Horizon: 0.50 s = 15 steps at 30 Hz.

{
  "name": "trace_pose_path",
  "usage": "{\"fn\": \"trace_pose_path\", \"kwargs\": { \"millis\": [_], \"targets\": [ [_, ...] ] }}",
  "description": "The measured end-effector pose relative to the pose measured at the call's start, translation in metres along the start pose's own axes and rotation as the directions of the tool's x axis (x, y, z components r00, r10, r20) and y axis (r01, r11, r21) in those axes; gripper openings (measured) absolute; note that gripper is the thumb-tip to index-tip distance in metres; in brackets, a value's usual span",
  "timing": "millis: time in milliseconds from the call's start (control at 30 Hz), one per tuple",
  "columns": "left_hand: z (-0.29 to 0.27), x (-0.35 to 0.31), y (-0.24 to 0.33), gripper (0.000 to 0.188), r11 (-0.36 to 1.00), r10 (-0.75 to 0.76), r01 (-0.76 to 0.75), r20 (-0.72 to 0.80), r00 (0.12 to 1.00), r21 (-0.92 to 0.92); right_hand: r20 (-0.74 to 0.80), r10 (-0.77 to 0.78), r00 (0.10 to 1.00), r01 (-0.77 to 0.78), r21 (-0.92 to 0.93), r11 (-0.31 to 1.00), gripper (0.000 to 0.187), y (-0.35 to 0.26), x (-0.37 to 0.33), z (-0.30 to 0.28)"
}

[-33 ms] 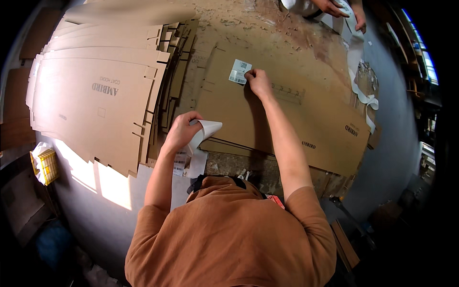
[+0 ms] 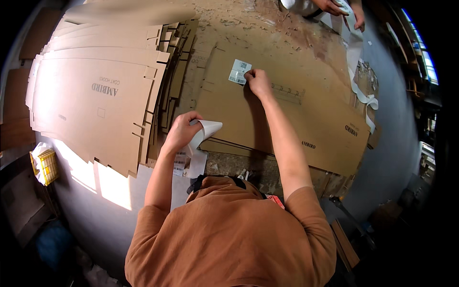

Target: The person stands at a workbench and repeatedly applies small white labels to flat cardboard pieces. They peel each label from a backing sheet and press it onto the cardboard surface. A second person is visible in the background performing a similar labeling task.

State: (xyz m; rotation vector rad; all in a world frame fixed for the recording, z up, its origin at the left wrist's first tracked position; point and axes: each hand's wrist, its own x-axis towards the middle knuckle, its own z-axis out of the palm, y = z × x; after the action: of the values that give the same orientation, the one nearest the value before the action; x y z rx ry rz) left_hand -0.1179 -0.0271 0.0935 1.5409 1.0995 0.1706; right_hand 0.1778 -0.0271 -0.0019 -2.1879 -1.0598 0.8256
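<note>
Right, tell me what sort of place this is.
Probably a packing workshop: a stack of flat cardboard blanks, a scuffed worktable, and a white barcode label on a printed cardboard sheet.

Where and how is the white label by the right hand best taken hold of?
Probably by its right edge, with a thumb-and-finger pinch from the right. The label looks flat against the cardboard, so a thin edge seems the likeliest hold, and the right hand is at that edge. Whether it is stuck down cannot be told.
</note>
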Motion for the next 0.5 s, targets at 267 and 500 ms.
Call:
{"fn": "trace_pose_path", "kwargs": {
  "millis": [267,500],
  "targets": [
    [0.002,-0.003,-0.001,0.018,1.0,-0.002,0.003,-0.031,1.0,0.029,-0.052,-0.103,0.993,0.077,-0.372,0.925,0.025,-0.021,-0.012,0.002],
    [0.015,-0.026,0.017,0.019,0.996,0.005,-0.003,-0.026,1.0,0.088,-0.201,0.105,0.974,-0.174,-0.369,0.913,0.049,-0.016,-0.016,-0.027]
  ]
}}
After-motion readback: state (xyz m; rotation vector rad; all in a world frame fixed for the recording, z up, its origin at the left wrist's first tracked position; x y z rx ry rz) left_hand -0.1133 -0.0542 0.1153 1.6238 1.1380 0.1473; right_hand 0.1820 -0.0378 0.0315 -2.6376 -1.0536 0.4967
